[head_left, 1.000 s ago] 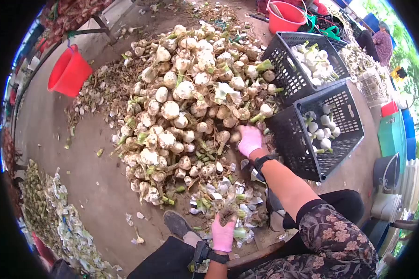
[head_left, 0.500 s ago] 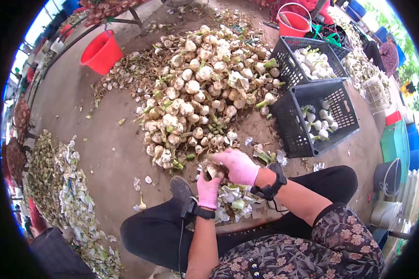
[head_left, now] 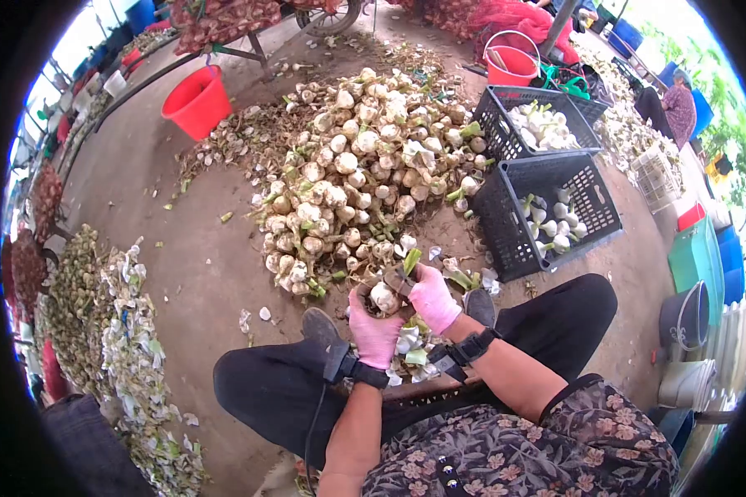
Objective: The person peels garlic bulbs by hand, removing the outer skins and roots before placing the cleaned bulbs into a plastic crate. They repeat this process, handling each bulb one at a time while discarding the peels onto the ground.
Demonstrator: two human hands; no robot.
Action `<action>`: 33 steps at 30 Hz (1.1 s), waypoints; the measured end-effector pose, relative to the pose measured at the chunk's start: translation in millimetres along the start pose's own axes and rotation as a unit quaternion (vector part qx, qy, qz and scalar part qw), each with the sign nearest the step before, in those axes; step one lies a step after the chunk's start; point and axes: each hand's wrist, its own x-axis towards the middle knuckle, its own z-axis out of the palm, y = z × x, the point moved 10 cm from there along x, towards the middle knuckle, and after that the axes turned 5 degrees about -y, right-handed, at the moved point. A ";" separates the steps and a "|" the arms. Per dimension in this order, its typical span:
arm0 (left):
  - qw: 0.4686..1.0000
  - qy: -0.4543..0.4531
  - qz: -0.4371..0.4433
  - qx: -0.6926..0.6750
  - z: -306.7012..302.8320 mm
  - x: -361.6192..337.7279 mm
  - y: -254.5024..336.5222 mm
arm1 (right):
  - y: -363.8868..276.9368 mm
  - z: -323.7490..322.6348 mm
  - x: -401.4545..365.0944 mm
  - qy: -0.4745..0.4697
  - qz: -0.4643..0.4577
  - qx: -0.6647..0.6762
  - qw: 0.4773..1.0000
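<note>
My left hand [head_left: 373, 330], in a pink glove, is wrapped round a garlic bulb [head_left: 384, 298] with its white face turned up. Close beside it, my right hand [head_left: 433, 300], also gloved in pink, is closed at a cut green garlic stalk [head_left: 412, 262] that sticks up by its fingertips. Something dark and thin lies between that hand and the bulb; I cannot make out what it is. Peeled skins and stalk scraps [head_left: 413, 346] lie below the hands, between my legs. Just beyond them rises a big heap of untrimmed garlic [head_left: 348, 182].
Two black crates stand at the right: the nearer crate [head_left: 518, 248] and the farther crate [head_left: 491, 116] both hold trimmed white garlic. Red buckets stand at back left [head_left: 197, 103] and back right [head_left: 514, 62]. A strip of garlic waste [head_left: 133, 348] runs along the left. Another person [head_left: 680, 108] sits far right.
My right hand has drawn slightly right, off the top of the bulb, uncovering its white face. A green stalk now shows at its fingers. The view has shifted a little.
</note>
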 end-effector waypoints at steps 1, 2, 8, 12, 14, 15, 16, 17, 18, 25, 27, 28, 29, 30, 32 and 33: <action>1.000 0.008 0.000 0.020 -2.0 -1.6 3.4 | -0.9 1.1 0.8 -0.013 -0.014 -0.017 1.000; 0.999 0.015 -0.001 0.041 -4.1 -2.9 5.3 | -1.9 0.4 -0.1 -0.016 -0.013 -0.018 1.000; 1.000 0.000 -0.012 0.017 -6.5 -2.2 1.7 | 3.7 -3.2 3.9 -0.091 -0.033 -0.086 0.992; 0.999 -0.017 -0.033 -0.023 -6.6 -0.6 -16.9 | -6.4 -11.4 1.1 -0.049 -0.027 -0.178 0.982; 0.999 -0.022 -0.040 -0.028 -11.0 1.7 -34.2 | -9.0 -17.8 -0.2 -0.030 -0.027 -0.240 0.970; 0.998 -0.024 -0.041 -0.028 -11.2 1.2 -32.8 | -9.2 -18.4 -1.0 -0.038 -0.023 -0.220 0.974; 0.981 -0.030 -0.112 -0.156 -6.8 -2.1 -45.6 | -8.7 -19.3 -1.3 -0.045 -0.020 -0.200 0.978; 0.942 -0.035 -0.181 -0.280 0.9 -7.0 -57.3 | -4.4 -23.3 1.0 -0.044 -0.019 -0.200 0.979; 0.942 -0.035 -0.183 -0.280 0.6 -5.7 -58.4 | -8.7 -17.5 3.0 -0.076 -0.068 -0.219 0.970; 0.911 -0.101 -0.211 -0.341 21.8 -6.9 -56.5 | -6.4 -27.0 1.0 -0.119 -0.044 -0.185 0.974; 0.936 -0.089 -0.174 -0.291 15.7 -2.5 -53.3 | -10.4 -27.3 -0.1 -0.121 -0.058 -0.230 0.964; 0.958 -0.075 -0.134 -0.240 7.7 1.5 -48.3 | -12.4 -27.2 -1.2 -0.120 -0.058 -0.229 0.964; 0.961 -0.073 -0.149 -0.221 1.6 0.8 -60.0 | -11.4 -29.8 -1.5 -0.106 -0.036 -0.208 0.972; 0.961 -0.074 -0.150 -0.219 2.6 -0.7 -54.5 | -12.0 -29.8 -1.3 -0.092 -0.014 -0.187 0.978; 0.933 -0.111 -0.167 -0.301 16.3 -7.5 -41.8 | -8.8 -48.3 17.1 -0.022 -0.076 -0.210 0.974; 0.935 -0.138 -0.147 -0.290 21.9 -10.7 -37.5 | -13.3 -58.5 23.5 0.016 -0.076 -0.268 0.960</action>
